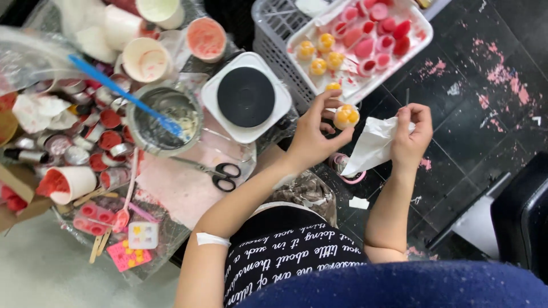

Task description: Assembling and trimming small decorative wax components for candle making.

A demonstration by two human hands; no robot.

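Observation:
My left hand [313, 137] pinches a small yellow-and-white moulded piece [346, 116] between its fingertips. My right hand [412, 137] is closed on a crumpled white tissue [372, 145] that hangs down towards the left hand. Just above both hands, a white tray [419, 40] holds more yellow pieces [319, 54] and several red and pink ones [377, 31]. The tray rests on a grey plastic basket [274, 34].
A white scale with a black round top [246, 97] sits left of my hands. Further left are a metal bowl with a blue spatula [162, 120], black scissors [222, 175], paper cups, many small tins and pink moulds [128, 256]. A tape roll [342, 165] lies on the dark, pink-stained floor.

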